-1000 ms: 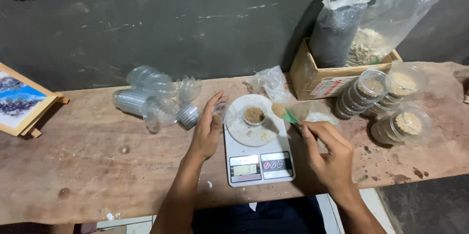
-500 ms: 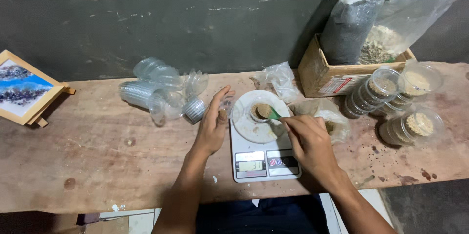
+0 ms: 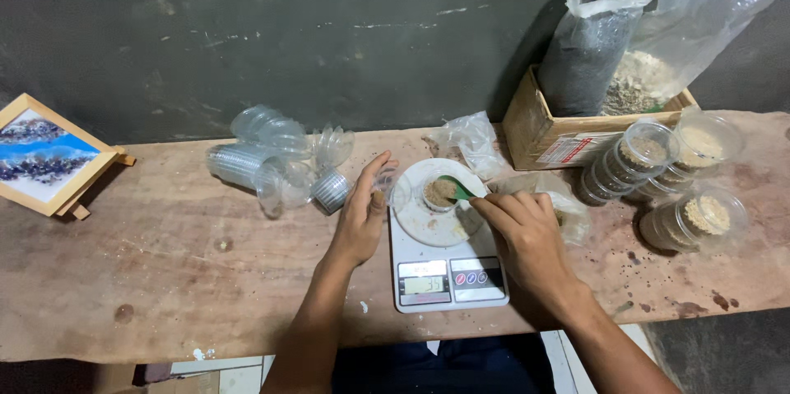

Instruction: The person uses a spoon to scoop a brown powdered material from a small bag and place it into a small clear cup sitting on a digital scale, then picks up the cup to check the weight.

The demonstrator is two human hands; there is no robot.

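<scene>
A: Big stuff first. Wooden bench [image 3: 164, 279], cardboard box [image 3: 568, 135] up and right of the grip with a dark bag [image 3: 588, 48] and a clear bag [image 3: 691, 32] of pale grain in it.

B: Filled tubs?

A: Stack of lidded clear tubs [image 3: 658, 172], well right of the grip. Empty clear cups [image 3: 271, 159] lie on their sides, left of it. Picture frame [image 3: 45, 155] far left.

B: Centre?

A: White kitchen scale [image 3: 444, 266], round pan under the grip. Small cup [image 3: 442, 193] sits on the pan, part full of brown crumbly stuff.

B: Hands?

A: Right hand [image 3: 527, 237] pinched closed around a green scoop [image 3: 457, 188], scoop tip at the cup rim, just ahead of the fingertips. Left hand [image 3: 362, 213] flat and loose, holding nothing, resting at the scale's left edge.

B: Step?

A: Looks like dosing the cup to weight. Next move probably wants small tips of the scoop, eyes on the readout.
</scene>
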